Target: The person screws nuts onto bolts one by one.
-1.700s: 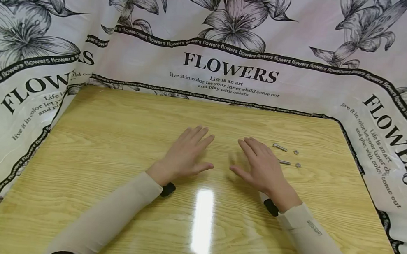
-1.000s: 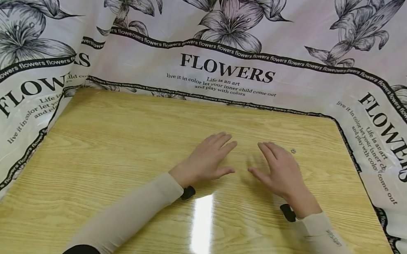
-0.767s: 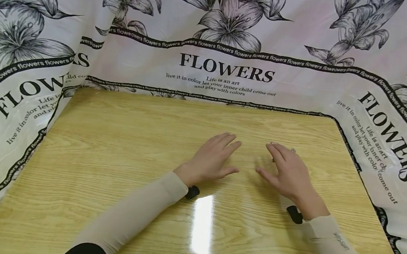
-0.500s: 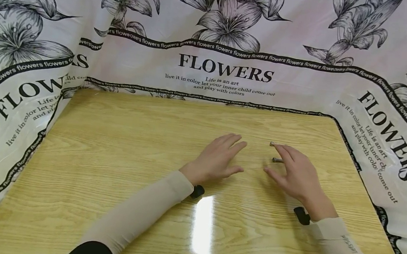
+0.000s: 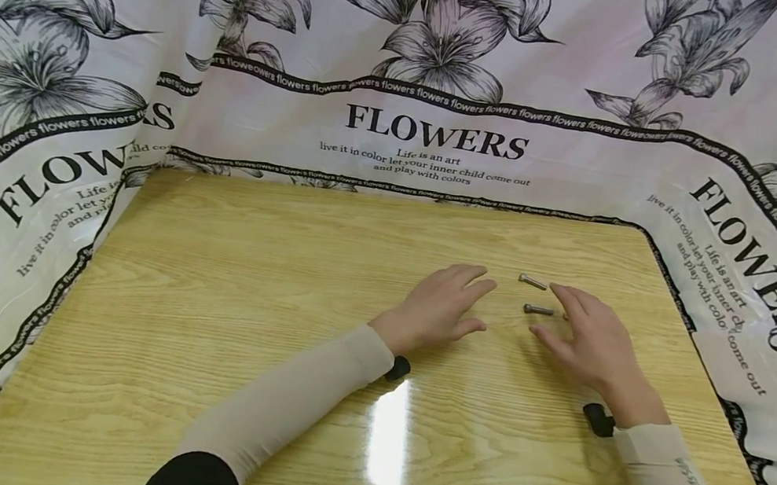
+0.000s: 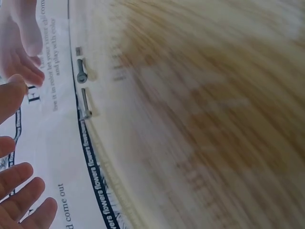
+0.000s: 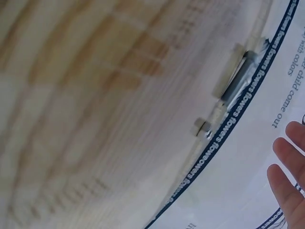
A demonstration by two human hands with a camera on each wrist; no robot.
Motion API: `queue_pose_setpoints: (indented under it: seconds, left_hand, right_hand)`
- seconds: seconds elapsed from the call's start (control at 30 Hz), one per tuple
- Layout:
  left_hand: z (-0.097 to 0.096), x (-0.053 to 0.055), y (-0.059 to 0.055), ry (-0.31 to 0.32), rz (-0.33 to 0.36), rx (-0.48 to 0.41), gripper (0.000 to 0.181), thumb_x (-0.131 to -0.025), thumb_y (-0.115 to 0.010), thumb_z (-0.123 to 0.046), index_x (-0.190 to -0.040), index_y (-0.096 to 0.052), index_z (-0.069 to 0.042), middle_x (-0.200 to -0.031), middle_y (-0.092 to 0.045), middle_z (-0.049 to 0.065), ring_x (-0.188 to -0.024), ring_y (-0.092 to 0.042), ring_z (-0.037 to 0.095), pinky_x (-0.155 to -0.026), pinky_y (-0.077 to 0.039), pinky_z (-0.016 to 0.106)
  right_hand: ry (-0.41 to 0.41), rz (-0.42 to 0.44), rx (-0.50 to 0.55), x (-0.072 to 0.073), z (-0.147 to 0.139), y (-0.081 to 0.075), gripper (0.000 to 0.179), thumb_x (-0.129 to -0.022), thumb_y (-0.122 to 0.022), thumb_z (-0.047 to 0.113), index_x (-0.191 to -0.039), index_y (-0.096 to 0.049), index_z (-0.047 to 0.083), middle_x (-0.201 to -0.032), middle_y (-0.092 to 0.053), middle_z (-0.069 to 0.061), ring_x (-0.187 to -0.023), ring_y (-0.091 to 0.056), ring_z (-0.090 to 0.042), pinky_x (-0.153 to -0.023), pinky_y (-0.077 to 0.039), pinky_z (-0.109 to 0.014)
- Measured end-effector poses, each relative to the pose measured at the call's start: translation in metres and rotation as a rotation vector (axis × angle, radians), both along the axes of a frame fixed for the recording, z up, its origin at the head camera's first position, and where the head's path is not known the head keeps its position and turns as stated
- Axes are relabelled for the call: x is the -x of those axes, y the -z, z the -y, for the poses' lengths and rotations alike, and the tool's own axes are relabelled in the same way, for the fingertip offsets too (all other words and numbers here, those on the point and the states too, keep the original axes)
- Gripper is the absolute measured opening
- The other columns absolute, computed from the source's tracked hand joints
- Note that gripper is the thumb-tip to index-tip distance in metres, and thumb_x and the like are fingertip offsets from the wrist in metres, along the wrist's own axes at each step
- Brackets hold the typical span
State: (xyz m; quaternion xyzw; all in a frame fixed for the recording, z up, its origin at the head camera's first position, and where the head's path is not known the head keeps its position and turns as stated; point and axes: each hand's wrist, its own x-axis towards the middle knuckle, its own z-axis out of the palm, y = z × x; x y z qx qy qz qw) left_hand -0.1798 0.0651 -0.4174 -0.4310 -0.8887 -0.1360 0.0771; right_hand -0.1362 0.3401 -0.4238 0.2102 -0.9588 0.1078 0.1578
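Two metal bolts lie apart on the wooden table, a far bolt and a near bolt. My left hand hovers to their left, fingers spread and holding nothing; its fingers also show in the left wrist view. To the right of the bolts is my right hand, likewise spread and without anything in its grasp. It covers most of the area where nuts lie in the head view. The right wrist view shows a small nut beside a bolt.
The wooden table has a bright light reflection near its front middle. A white floral sheet with black lettering stands around its back and sides. Both wrists carry a black camera, and the sleeves are beige.
Both hands have travelled to the right across the table. The right hand has passed over the bolts, which show again on its left, while it now hides the nuts. The bolts stay in place.
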Motion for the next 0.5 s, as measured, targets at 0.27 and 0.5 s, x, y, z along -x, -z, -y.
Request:
queue_pose_setpoints:
  seconds: [0.27, 0.5]
  left_hand:
    - [-0.012, 0.002, 0.004, -0.008, 0.068, -0.020, 0.061, -0.091, -0.062, -0.044, -0.142, -0.044, -0.015, -0.143, -0.042, 0.005, -0.129, -0.043, 0.019, -0.105, -0.036, 0.031]
    - [-0.025, 0.004, 0.006, 0.006, 0.139, -0.019, 0.058, -0.092, -0.062, -0.041, -0.142, -0.044, -0.017, -0.137, -0.045, 0.001, -0.122, -0.047, 0.014, -0.098, -0.041, 0.027]
  right_hand:
    - [0.023, 0.011, -0.002, 0.002, -0.012, 0.003, 0.070, -0.080, -0.076, 0.034, -0.136, -0.048, 0.001, -0.125, -0.055, -0.026, -0.108, -0.053, -0.046, -0.088, -0.042, -0.058]
    - [0.047, 0.059, -0.002, 0.003, -0.021, 0.004, 0.067, -0.083, -0.073, 0.037, -0.136, -0.048, 0.005, -0.124, -0.056, -0.023, -0.109, -0.052, -0.045, -0.088, -0.041, -0.059]
